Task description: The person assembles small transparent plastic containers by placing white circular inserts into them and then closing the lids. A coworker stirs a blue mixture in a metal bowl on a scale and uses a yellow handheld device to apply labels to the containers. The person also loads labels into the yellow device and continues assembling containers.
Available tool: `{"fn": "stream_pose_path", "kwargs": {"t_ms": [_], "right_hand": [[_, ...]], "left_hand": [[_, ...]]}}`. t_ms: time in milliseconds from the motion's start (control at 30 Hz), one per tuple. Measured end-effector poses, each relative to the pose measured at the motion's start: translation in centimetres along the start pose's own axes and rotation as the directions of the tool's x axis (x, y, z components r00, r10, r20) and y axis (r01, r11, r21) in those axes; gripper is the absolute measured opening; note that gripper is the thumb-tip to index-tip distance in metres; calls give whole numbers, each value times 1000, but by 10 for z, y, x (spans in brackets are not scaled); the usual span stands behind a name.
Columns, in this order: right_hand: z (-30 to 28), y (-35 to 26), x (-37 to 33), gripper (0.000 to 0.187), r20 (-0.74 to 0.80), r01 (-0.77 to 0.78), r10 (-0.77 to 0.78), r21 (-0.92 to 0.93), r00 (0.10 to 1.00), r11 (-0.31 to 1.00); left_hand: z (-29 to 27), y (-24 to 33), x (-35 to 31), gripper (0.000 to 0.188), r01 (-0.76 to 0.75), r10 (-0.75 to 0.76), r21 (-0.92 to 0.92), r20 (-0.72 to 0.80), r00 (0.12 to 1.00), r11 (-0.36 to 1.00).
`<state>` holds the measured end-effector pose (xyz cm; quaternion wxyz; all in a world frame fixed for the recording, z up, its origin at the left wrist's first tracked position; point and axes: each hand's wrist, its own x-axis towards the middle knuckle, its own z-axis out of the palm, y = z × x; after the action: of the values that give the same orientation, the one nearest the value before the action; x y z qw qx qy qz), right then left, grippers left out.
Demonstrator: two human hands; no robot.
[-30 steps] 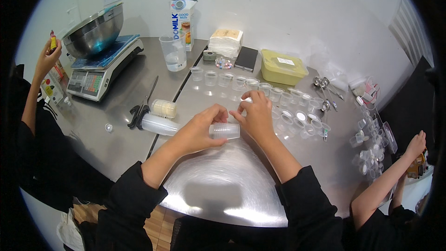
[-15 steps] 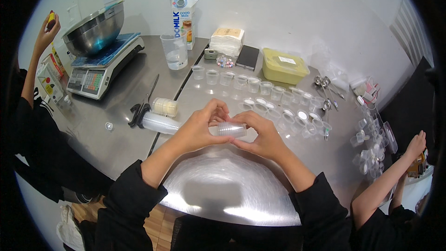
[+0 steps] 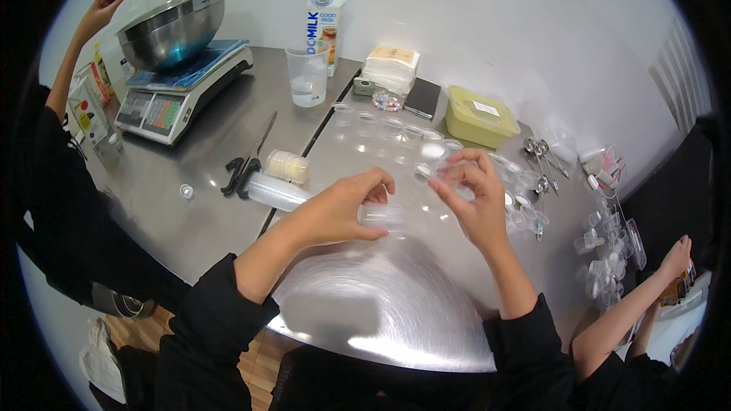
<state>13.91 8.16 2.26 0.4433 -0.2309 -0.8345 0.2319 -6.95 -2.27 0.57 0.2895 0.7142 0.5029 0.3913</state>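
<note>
My left hand (image 3: 335, 213) is closed around a short stack of small clear plastic cups (image 3: 381, 217), held sideways above the near table edge. My right hand (image 3: 483, 194) is apart from the stack, over the rows of cups. Its thumb and fingers curve around what looks like a single clear cup, hard to make out against those behind it. Small clear cups (image 3: 366, 123) with white contents stand in rows beyond my hands, partly hidden by my right hand. A longer nested stack of clear cups (image 3: 278, 192) lies beside my left wrist.
Black scissors (image 3: 247, 169) and a stack of pale round pieces (image 3: 287, 166) lie left. Farther back are a scale (image 3: 156, 110) bearing a steel bowl (image 3: 179, 27), a measuring jug (image 3: 308, 76) and a green tub (image 3: 480, 118). Co-workers' arms (image 3: 643, 289) show at both sides.
My right hand has left the cup stack and moved right, over the rows. My left hand still holds the stack. The person at left has raised a hand higher. The view has shifted slightly.
</note>
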Motion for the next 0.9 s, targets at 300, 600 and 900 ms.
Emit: {"fn": "stream_pose_path", "kwargs": {"t_ms": [300, 600, 900], "right_hand": [[78, 21, 27, 22, 51, 14, 7, -396, 999, 918], [72, 45, 24, 24, 79, -16, 62, -482, 995, 876], [52, 24, 8, 33, -19, 113, -124, -302, 992, 947]], "left_hand": [[8, -4, -1, 47, -46, 40, 66, 86, 996, 997], [10, -1, -5, 49, -50, 30, 185, 108, 994, 982], [7, 5, -9, 50, -13, 11, 205, 10, 1000, 979]]}}
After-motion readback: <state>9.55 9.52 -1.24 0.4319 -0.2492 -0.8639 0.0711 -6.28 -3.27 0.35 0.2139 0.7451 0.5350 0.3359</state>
